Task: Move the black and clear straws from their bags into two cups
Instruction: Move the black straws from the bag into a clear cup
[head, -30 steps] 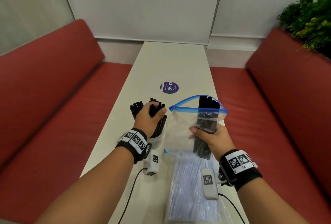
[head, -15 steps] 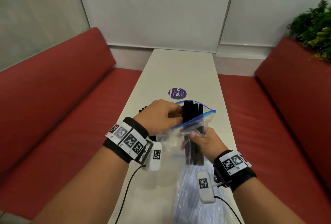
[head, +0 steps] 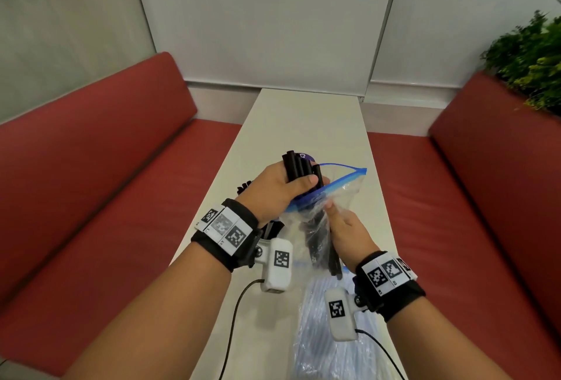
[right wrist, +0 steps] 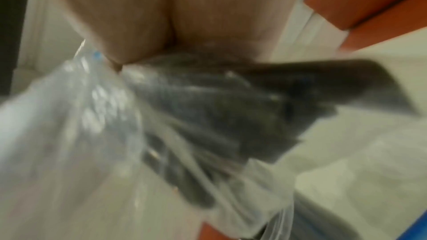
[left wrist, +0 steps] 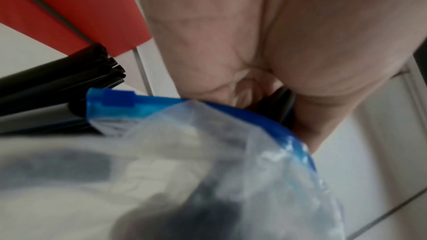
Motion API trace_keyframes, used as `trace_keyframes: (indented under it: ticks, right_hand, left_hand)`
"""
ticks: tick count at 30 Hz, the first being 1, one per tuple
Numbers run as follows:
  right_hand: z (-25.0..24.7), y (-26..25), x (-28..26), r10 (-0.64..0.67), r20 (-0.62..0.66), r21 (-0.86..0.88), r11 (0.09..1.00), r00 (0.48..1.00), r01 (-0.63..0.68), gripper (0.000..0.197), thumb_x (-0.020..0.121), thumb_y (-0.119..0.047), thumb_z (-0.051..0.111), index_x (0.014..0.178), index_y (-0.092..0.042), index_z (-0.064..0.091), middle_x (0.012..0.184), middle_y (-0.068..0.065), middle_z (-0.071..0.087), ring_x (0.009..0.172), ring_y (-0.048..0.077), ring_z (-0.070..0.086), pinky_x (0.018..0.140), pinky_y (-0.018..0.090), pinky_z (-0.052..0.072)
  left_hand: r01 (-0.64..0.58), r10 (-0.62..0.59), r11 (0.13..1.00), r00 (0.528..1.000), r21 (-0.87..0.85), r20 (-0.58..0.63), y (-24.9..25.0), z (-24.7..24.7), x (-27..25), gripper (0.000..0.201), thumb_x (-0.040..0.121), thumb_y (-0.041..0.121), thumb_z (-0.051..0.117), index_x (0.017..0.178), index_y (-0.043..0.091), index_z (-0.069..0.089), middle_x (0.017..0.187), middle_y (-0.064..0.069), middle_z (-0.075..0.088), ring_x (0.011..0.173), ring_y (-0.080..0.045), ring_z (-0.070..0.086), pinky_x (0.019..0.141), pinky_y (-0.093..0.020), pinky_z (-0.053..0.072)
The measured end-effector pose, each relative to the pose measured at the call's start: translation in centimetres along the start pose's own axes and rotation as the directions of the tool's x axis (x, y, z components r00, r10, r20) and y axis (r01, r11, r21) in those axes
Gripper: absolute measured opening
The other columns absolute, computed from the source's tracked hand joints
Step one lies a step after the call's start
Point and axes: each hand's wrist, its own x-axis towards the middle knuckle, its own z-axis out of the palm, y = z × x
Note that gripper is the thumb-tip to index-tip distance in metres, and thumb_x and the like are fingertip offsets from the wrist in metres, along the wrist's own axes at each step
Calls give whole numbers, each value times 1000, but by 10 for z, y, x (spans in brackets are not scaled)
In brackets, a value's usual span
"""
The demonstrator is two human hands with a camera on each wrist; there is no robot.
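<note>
the left hand [head: 277, 190] has its grip clenched around the upper ends of a bundle of black straws [head: 299, 164], thumb across the front, right at the blue zip edge of the clear bag [head: 343, 188]. straw tops stand above the bag mouth; their lower lengths show dark through the plastic, running down toward the right wrist. the right hand [head: 347, 234] grasps the bag's body from the right side, fingers curled on the film with the straws inside it; the thumb tip lies on the plastic below the zip. the bag is held in the air above the pale worktop [head: 306, 118]. in the left wrist view the blue zip strip [left wrist: 143, 103] curves under the palm [left wrist: 277, 34] and open black straw ends [left wrist: 108, 68] stick out to the left. the right wrist view is blurred: crumpled film around dark straws [right wrist: 231, 112] under the palm [right wrist: 173, 15]. a second bag, of clear straws [head: 331, 337], lies flat on the near end of the worktop, under the right wrist. more black straw tips [head: 244, 187] show just behind the left hand; whether a cup holds them cannot be told. red bench seats [head: 91, 167] run along both sides, and a green plant [head: 534, 58] sits at far right.
</note>
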Motion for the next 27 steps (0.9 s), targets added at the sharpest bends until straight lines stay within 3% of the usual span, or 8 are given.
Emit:
trace_keyframes:
  ticks: [3, 6, 9, 13, 18, 22, 25, 27]
  right_hand:
    - [-3, 2, -2, -14, 5, 28, 1000, 1000, 14, 35, 101, -43, 45, 110, -21, 70, 96, -12, 81, 92, 2, 75, 83, 19, 56]
    - [-1, 9, 0, -14, -3, 11, 1000, 1000, 14, 31, 102, -44, 53, 118, -24, 71, 110, 0, 80, 106, 17, 75, 99, 43, 56]
    - [1, 16, 3, -9, -41, 9, 1000, 999, 10, 31, 100, -41, 55, 121, -23, 70, 115, 4, 78, 111, 22, 73, 103, 53, 54]
    - [4, 14, 5, -27, -33, 37, 999, 999, 28, 32, 101, -36, 55, 122, -19, 71, 116, 6, 78, 112, 24, 73, 100, 46, 56]
    - [2, 11, 4, 19, -1, 49, 999, 1000, -19, 33, 105, -30, 49, 107, -6, 71, 88, 14, 77, 73, 27, 71, 68, 35, 59]
    - [-3, 26, -1, 91, -23, 84, 992, 996, -89, 32, 105, -31, 49, 96, -6, 67, 97, 23, 75, 66, 33, 69, 61, 37, 56]
    - [-11, 38, -4, 148, -133, 144, 981, 980, -128, 37, 100, -35, 53, 97, 0, 65, 91, 22, 74, 63, 32, 66, 60, 37, 55]
    - [-18, 43, -4, 189, -204, 194, 970, 960, -149, 34, 103, -30, 54, 99, 2, 65, 88, 18, 74, 57, 29, 64, 61, 36, 55]
  left_hand:
    - [-5, 4, 1000, 1000, -28, -31, -1, -5, 0, 21, 95, 6, 66, 115, 4, 67, 113, -17, 75, 109, -29, 72, 104, -47, 52]
    - [-20, 23, 1000, 996, 24, -88, -2, -6, 1, 29, 79, 32, 80, 104, 17, 73, 107, -14, 77, 107, -30, 72, 102, -53, 52]
    - [-15, 18, 999, 993, 30, -118, -5, -5, 4, 32, 69, 45, 81, 96, 29, 75, 107, -12, 77, 108, -30, 72, 102, -53, 52]
    - [11, -11, 1000, 997, 3, -70, -6, -3, 5, 19, 86, 18, 79, 104, 17, 73, 104, -8, 76, 103, -22, 72, 101, -47, 54]
    - [-83, 57, 981, 987, -174, -149, 17, -6, 6, 6, 96, 4, 63, 102, 2, 62, 90, -16, 72, 87, -28, 75, 85, -40, 62]
    - [-350, 224, 887, 897, -302, -381, 54, -36, 13, 6, 99, 0, 55, 96, 4, 56, 78, -6, 64, 70, -25, 71, 81, -47, 59]
    - [-537, 385, 826, 762, -175, -521, 76, -58, 8, 9, 97, 3, 61, 96, 11, 56, 77, 0, 65, 69, -22, 68, 84, -50, 58]
    - [-553, 451, 833, 701, -21, -552, 71, -62, 7, 11, 96, 8, 64, 100, 13, 55, 82, -1, 66, 72, -22, 67, 85, -51, 58]
